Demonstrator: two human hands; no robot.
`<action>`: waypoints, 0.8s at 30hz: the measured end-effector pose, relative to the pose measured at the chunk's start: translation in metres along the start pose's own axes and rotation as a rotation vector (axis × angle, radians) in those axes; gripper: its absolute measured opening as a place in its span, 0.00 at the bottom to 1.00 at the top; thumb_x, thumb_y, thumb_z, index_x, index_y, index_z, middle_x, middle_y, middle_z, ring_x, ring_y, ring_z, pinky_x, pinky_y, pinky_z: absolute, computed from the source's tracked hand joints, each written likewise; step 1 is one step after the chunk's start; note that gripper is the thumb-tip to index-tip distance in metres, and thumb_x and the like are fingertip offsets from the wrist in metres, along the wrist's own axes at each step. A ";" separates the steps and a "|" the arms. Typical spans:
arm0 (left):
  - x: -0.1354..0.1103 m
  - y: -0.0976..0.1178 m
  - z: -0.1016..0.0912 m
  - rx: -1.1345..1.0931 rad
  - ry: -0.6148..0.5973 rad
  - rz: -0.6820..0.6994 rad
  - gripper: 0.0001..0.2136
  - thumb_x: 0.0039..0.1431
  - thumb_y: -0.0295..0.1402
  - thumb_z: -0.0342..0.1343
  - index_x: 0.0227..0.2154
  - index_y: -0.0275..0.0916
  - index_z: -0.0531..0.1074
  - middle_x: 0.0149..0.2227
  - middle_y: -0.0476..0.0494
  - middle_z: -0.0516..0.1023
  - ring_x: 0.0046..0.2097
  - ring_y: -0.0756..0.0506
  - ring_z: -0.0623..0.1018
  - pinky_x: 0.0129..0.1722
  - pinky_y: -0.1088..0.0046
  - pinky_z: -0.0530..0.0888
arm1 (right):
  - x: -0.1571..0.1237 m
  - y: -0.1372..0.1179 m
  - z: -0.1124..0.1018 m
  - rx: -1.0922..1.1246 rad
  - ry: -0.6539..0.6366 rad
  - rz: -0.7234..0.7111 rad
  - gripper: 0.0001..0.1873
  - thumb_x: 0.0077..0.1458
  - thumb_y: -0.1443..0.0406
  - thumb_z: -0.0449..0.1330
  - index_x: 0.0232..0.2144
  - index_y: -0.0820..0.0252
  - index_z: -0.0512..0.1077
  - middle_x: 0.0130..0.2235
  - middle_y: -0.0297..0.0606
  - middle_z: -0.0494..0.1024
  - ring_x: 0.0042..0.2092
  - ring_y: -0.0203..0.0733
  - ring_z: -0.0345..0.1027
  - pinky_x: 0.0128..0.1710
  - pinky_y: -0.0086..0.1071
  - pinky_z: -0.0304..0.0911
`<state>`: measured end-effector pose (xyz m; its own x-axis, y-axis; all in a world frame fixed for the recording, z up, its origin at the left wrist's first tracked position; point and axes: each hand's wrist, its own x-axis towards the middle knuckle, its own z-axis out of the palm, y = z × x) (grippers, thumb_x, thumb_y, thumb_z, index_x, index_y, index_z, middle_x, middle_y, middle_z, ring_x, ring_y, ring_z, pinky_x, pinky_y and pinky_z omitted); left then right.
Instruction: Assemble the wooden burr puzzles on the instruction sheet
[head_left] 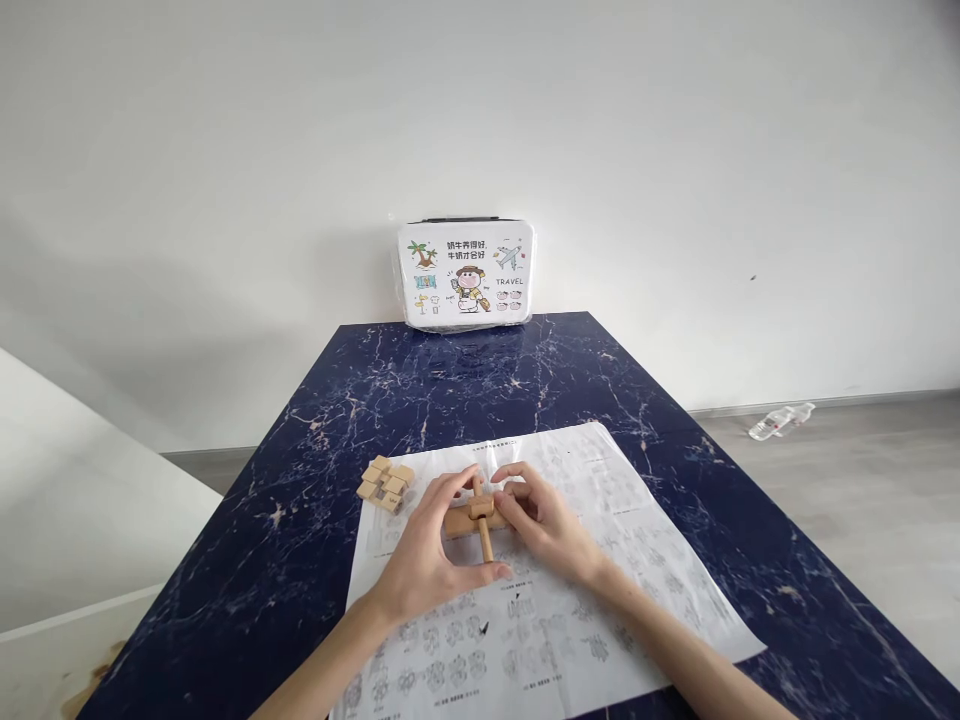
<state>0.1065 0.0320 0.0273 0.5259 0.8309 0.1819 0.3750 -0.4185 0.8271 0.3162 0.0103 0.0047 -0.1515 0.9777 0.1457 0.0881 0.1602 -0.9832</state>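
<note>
Low over the printed sheet (622, 560) are several light-brown wooden puzzle pieces fitted crosswise. A round wooden rod (487, 543) points toward me, passing under a small notched block (481, 507). Beneath them, a wider flat wooden piece (459, 521) runs sideways. My left hand (416, 555) curves around the left side, its forefinger at the rod's far end and its thumb by the near end. From the right, my right hand (551, 530) has bent fingers closed at the right side of the notched block. Its fingertips partly hide the contact.
A wooden interlocking puzzle (385, 484) lies at the sheet's upper left corner. The dark blue marbled table (300, 570) reaches back to the wall, where a white cartoon-printed case (469, 275) stands. Clear plastic bottles (780, 421) lie on the floor at right.
</note>
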 end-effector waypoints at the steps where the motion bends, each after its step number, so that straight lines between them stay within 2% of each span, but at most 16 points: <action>1: 0.000 -0.001 0.000 0.003 0.006 0.000 0.47 0.48 0.50 0.77 0.69 0.55 0.61 0.66 0.39 0.70 0.65 0.28 0.72 0.65 0.42 0.70 | 0.000 0.000 0.001 0.011 0.012 -0.001 0.15 0.72 0.52 0.54 0.50 0.55 0.67 0.26 0.26 0.66 0.26 0.37 0.56 0.27 0.34 0.53; 8: 0.000 -0.002 0.000 -0.001 -0.002 0.060 0.45 0.48 0.50 0.78 0.66 0.53 0.61 0.66 0.38 0.69 0.66 0.28 0.70 0.66 0.41 0.68 | -0.002 0.003 0.010 0.077 0.104 0.032 0.15 0.70 0.51 0.57 0.47 0.55 0.68 0.26 0.26 0.66 0.27 0.36 0.57 0.27 0.32 0.53; 17: -0.001 0.003 0.002 -0.001 -0.011 0.008 0.46 0.49 0.47 0.78 0.67 0.53 0.58 0.67 0.36 0.68 0.68 0.26 0.70 0.67 0.36 0.66 | 0.001 -0.007 0.003 0.195 0.060 0.044 0.18 0.69 0.48 0.59 0.45 0.56 0.70 0.25 0.25 0.66 0.25 0.34 0.58 0.25 0.31 0.53; 22: -0.002 0.004 0.002 -0.059 -0.005 -0.029 0.53 0.48 0.47 0.78 0.71 0.56 0.49 0.65 0.37 0.70 0.65 0.28 0.73 0.64 0.37 0.70 | 0.000 -0.013 0.002 0.338 0.056 0.057 0.19 0.67 0.47 0.62 0.44 0.55 0.69 0.25 0.24 0.64 0.23 0.33 0.55 0.24 0.29 0.51; 24: -0.002 0.004 0.003 -0.040 -0.001 -0.026 0.50 0.48 0.47 0.78 0.69 0.55 0.54 0.65 0.38 0.71 0.65 0.28 0.73 0.64 0.38 0.71 | 0.001 -0.013 0.000 0.401 0.067 0.059 0.19 0.68 0.47 0.61 0.43 0.55 0.69 0.24 0.23 0.63 0.22 0.32 0.52 0.24 0.30 0.48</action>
<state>0.1092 0.0276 0.0290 0.5167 0.8411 0.1596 0.3581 -0.3817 0.8521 0.3149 0.0091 0.0174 -0.0924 0.9924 0.0817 -0.2979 0.0508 -0.9533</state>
